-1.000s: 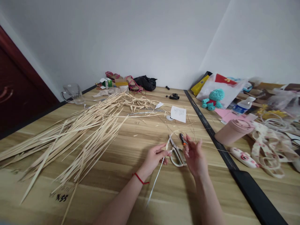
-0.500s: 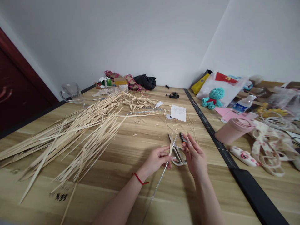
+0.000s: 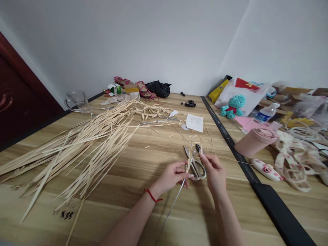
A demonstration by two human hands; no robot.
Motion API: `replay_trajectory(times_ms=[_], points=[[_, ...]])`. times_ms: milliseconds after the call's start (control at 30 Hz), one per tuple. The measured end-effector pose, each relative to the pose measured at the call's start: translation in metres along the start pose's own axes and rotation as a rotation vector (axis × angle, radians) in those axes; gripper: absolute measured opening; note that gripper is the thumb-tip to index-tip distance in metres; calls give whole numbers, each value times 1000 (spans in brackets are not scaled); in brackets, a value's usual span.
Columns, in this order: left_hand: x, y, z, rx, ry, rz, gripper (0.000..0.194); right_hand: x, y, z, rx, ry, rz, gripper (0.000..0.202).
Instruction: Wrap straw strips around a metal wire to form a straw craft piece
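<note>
My left hand (image 3: 175, 175) is closed in a pinch on a silvery wire (image 3: 174, 200) and the base of a pale flat strip (image 3: 189, 160). The wire runs down toward the table's near edge, and its upper end pokes out above the fingers. From the left fingers the strip seems to rise and bend over to my right hand (image 3: 214, 171), whose thumb and fingertips pinch it. Behind both hands lie scissors (image 3: 202, 175) with pale handles. A dark tool tip (image 3: 197, 147) shows beside the right fingertips; a bit of orange (image 3: 226, 184) shows at the right wrist.
Bundles of pale strips (image 3: 102, 143) spread over the left side. A note (image 3: 194, 123) lies beyond the hands. On the right, past a black strip (image 3: 230, 147), are a pink roll (image 3: 256, 141), a crocheted doll (image 3: 233, 106) and a bottle (image 3: 268, 112). A glass mug (image 3: 78, 101) stands far left.
My right hand has moved slightly down, and its fingertips are now closed on the pale strip, which arches between the hands. My left hand has barely moved.
</note>
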State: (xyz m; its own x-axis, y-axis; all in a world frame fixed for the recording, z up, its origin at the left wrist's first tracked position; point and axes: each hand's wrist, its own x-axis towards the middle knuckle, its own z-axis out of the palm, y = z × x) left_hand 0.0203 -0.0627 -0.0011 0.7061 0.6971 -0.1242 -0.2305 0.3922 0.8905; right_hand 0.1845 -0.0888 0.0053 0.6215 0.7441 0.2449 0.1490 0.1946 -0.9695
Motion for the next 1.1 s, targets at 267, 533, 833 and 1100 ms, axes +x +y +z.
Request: replay_trajectory(times_ms=[267,533,833,1100], points=[[0,0,-1,-8,-25,3,74,-1,-6,6,254,91,158,30],[2,-3,-4,-7,-29,-14,76,-2,-13,3,325,168,93,28],[5,-6,-5,3,-4,3,59,-8,-4,15,65,-186,399,36],[4,1,0,146,77,-7,51,-10,-2,16,-62,-304,422,33]])
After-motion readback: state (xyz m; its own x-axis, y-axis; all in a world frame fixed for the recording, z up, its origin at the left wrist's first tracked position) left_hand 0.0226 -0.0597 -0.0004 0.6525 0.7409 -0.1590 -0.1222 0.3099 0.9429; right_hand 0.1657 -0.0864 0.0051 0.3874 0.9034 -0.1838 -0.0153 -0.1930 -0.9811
